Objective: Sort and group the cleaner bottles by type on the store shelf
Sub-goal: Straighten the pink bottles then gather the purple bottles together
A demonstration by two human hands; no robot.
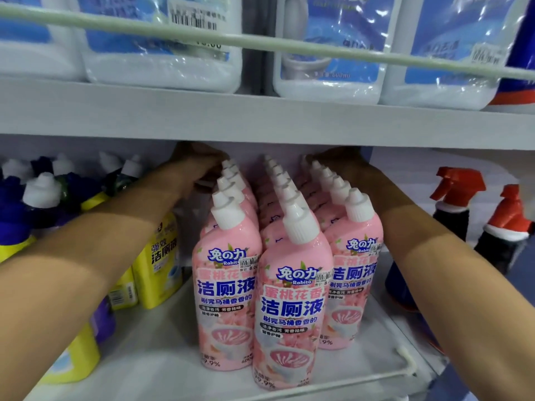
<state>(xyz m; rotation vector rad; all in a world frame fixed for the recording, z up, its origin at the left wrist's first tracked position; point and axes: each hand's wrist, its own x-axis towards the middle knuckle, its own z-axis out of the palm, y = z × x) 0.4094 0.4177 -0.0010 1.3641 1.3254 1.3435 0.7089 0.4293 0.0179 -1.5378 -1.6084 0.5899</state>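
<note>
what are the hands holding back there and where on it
Cannot tell. The left hand and right hand are at the back of the pink bottles, one each side, but their fingers are lost in shadow.

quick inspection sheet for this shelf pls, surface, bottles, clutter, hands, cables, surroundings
surface: white lower shelf, bare strip left of the pink rows
job's things: pink bottles upright in three rows running back; yellow bottles and blue bottles mixed at left
clutter: nothing seen
grippers: left hand and right hand reach to the back of the pink rows, one each side; grip lost in shadow
cables: nothing seen
surroundings: white jugs on upper shelf behind a rail; red-trigger sprayers at right
</note>
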